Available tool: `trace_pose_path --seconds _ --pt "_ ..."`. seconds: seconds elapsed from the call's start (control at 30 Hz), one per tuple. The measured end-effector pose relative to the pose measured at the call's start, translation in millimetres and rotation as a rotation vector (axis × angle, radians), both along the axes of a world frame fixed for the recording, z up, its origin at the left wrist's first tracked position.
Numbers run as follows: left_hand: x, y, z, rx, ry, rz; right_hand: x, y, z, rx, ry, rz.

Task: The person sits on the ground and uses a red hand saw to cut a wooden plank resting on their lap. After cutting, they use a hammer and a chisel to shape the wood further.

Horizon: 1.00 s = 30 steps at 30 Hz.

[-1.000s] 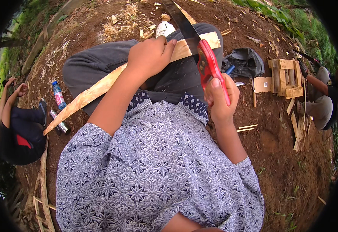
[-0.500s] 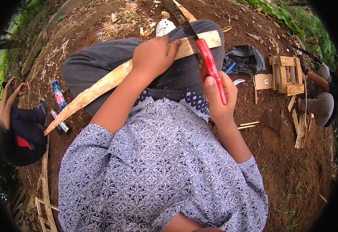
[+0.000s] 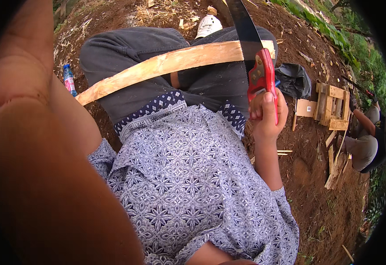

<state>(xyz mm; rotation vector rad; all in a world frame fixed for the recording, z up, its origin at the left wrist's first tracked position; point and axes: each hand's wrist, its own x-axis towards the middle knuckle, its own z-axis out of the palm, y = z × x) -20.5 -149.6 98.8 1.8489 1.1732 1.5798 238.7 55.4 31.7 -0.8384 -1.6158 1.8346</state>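
Observation:
My right hand (image 3: 270, 110) is wrapped round the red handle of a hand saw (image 3: 263, 73). The saw's dark toothed blade slants up and away, lying across a long strip of pale wood (image 3: 166, 63) near its right end. That strip rests over my crossed legs, its left end narrowing toward the ground. Very close to the camera, my left hand (image 3: 20, 88) fills the left side, off the wood. Its fingers run out of view, so their pose is hidden.
A blue-capped bottle (image 3: 69, 79) stands on the soil at left. To the right lie a black bag (image 3: 293, 79), a knife (image 3: 295, 115), a piece of cardboard (image 3: 307, 108), a small wooden frame (image 3: 333, 106) and scrap strips (image 3: 332, 165). Another person (image 3: 365, 145) works at the far right.
My left hand has let go of the wood and come up close to the camera. The saw is still in my right hand at the wood. The view has shifted, putting things further right.

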Motion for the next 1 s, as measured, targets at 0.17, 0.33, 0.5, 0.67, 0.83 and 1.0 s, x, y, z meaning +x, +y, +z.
trace_pose_path --seconds 0.17,0.33,0.5,0.67,0.83,1.0 --pt "58 -5 -93 -0.254 -0.105 0.156 2 -1 -6 -0.011 0.067 -0.015" --pt "65 -4 -108 -0.27 -0.116 0.201 3 -1 -5 -0.007 0.076 -0.022" --pt "12 5 -24 -0.035 -0.002 0.141 1 1 -4 -0.044 0.093 0.01" --pt "-17 27 56 0.126 0.219 0.025 2 0 -5 -0.056 0.105 0.008" --pt "-18 41 73 0.181 0.33 -0.024 4 0 -7 -0.015 0.093 0.005" --pt "-16 45 86 0.189 0.381 -0.039 5 0 -8 -0.02 0.089 -0.003"
